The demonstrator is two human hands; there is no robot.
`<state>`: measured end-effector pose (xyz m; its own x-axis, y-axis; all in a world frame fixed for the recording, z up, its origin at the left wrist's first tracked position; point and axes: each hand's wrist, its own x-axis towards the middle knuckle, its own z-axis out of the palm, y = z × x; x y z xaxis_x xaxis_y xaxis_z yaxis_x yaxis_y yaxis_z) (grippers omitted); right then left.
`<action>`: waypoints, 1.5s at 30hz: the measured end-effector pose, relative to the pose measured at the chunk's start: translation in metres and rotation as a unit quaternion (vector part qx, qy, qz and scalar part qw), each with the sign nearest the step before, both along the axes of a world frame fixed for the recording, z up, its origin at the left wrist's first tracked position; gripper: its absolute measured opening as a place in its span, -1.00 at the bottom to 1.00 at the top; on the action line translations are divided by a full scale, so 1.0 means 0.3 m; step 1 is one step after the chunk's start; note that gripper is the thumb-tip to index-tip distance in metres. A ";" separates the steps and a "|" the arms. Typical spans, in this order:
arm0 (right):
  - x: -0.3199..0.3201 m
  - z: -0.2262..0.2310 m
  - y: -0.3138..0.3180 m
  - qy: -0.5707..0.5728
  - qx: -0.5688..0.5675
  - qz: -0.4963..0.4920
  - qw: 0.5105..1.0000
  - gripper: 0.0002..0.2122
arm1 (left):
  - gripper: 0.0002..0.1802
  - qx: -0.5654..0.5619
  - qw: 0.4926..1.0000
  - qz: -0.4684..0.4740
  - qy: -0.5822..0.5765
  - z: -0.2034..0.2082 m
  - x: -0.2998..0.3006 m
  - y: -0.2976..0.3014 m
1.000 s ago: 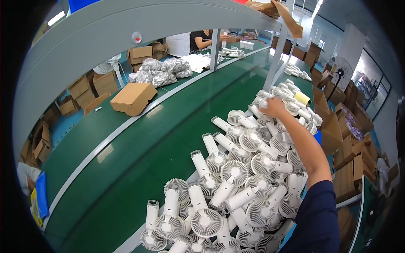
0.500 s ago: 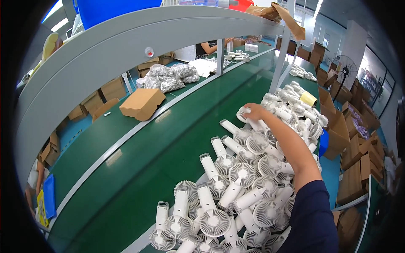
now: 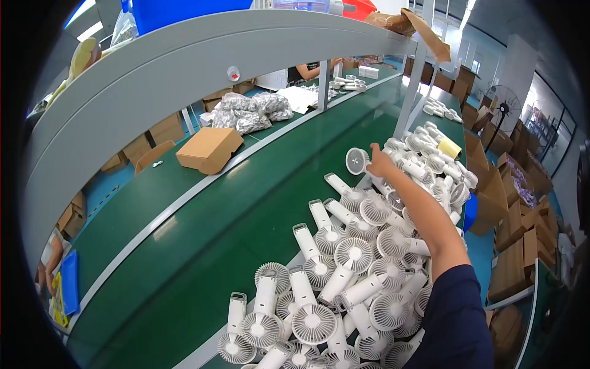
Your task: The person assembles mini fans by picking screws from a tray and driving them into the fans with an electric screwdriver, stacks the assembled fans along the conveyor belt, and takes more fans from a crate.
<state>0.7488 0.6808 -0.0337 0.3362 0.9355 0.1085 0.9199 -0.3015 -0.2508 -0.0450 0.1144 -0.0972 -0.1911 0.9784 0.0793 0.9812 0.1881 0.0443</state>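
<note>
My right hand (image 3: 382, 165) reaches out over the far part of the heap, its fingers closed on a white handheld fan (image 3: 357, 161). The fan's round head is tilted up beside my fingertips, showing a grey face inside a white rim. My hand hides where its handle would be. Nearer to me lies a big pile of white handheld fans (image 3: 353, 255), with round slatted heads and flat handles pointing various ways. More fans (image 3: 430, 163) are heaped just right of my hand, along with a yellow piece (image 3: 449, 147). My left hand is out of the picture.
A green conveyor belt (image 3: 246, 240) runs beside the pile. Beyond its rail are a cardboard box (image 3: 210, 150) and silvery bags (image 3: 249, 112). A grey shelf beam (image 3: 184, 55) and post (image 3: 415, 86) stand over the line. Co-workers' arms show far ahead and at left. Cartons (image 3: 513, 264) stand at right.
The fan in my right hand has turned, so its round face now tilts toward me. My hand has shifted slightly right, and the view has moved a little.
</note>
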 end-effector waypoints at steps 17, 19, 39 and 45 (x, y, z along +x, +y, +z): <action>-0.044 0.147 -0.135 -0.117 -0.017 -0.012 0.993 -0.51 | -0.55 0.017 0.999 -0.037 0.030 -0.037 -0.050 -0.039; -0.140 0.230 -0.248 -0.211 -0.084 -0.014 0.974 -0.51 | -0.55 0.024 0.998 -0.036 0.037 -0.040 -0.044 -0.036; 0.108 0.223 -0.261 -0.205 -0.202 0.040 0.957 -0.60 | -0.56 0.001 0.999 -0.015 0.030 -0.061 -0.040 -0.009; 0.274 0.259 -0.340 -0.089 -0.137 0.032 0.986 -0.54 | -0.55 0.044 0.998 -0.048 0.002 -0.029 -0.017 0.007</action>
<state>0.8310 0.5788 0.0440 0.2745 0.9565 -0.0984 0.9612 -0.2760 -0.0012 -0.0501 0.1165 -0.1059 -0.0960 0.9814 0.1662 0.9947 0.0884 0.0523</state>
